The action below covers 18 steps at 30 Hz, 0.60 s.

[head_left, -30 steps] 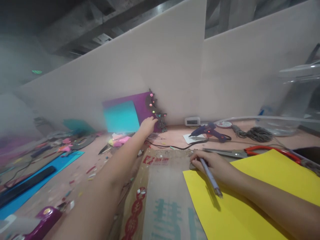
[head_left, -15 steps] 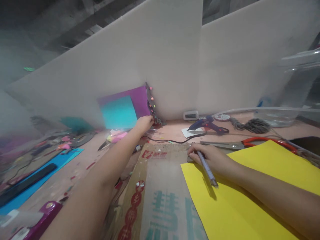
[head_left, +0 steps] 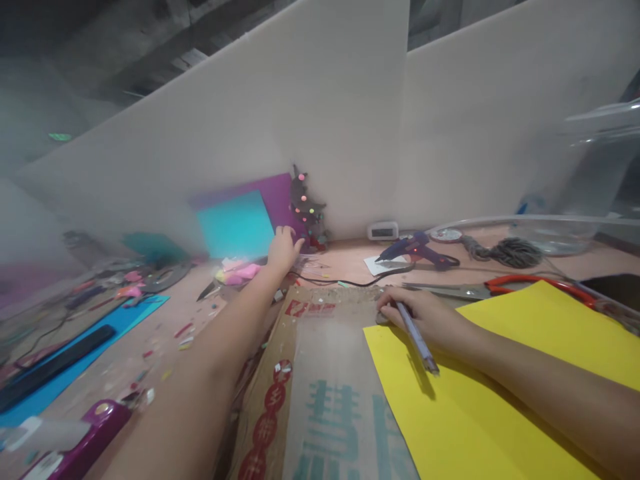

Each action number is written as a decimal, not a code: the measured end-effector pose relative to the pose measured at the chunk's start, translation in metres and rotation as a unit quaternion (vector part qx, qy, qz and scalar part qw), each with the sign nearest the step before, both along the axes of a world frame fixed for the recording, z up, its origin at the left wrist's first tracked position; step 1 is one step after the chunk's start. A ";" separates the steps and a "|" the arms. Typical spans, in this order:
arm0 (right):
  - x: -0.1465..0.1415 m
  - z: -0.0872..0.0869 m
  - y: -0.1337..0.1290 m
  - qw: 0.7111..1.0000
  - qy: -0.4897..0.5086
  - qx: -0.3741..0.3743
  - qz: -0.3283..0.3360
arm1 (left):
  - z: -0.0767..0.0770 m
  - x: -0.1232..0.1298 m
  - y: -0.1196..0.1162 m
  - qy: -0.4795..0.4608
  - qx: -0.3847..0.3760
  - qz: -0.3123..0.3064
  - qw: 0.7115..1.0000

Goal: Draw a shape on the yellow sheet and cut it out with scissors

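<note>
Right hand point(head_left: 439, 325) clamped on pen point(head_left: 414, 333), apparently writing-fashion, yellow paper point(head_left: 475, 427) beneath; left hand point(head_left: 284, 250), digits apart, purple sheet point(head_left: 278, 195) behind, seemingly propped by partition point(head_left: 350, 133)

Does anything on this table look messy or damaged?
Yes: colored scraps are strewn untidily over the pink tabletop left of the cardboard, and the cardboard's far edge looks ragged rather than cleanly cut.

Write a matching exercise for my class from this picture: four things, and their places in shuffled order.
Column one:
1. Lilac pen
2. Yellow sheet
3. Glue gun
4. Turquoise sheet

Column two:
A. In front of the purple sheet
B. Beneath the right forearm
C. Tip over a white card
D. In the right hand

Pairs: 1-D, 2-B, 3-C, 4-A
</note>
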State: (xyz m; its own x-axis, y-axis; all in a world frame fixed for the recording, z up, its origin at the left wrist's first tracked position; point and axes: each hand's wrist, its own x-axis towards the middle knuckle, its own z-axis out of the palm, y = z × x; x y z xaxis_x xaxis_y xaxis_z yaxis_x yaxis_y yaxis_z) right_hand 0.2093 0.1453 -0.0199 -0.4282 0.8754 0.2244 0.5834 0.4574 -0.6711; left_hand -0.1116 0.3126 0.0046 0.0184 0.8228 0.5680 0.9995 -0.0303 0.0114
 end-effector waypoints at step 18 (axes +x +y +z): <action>0.000 -0.002 0.000 1.000 0.024 -0.019 0.001 | 0.012 0.008 0.009 0.074 -0.049 0.050 0.995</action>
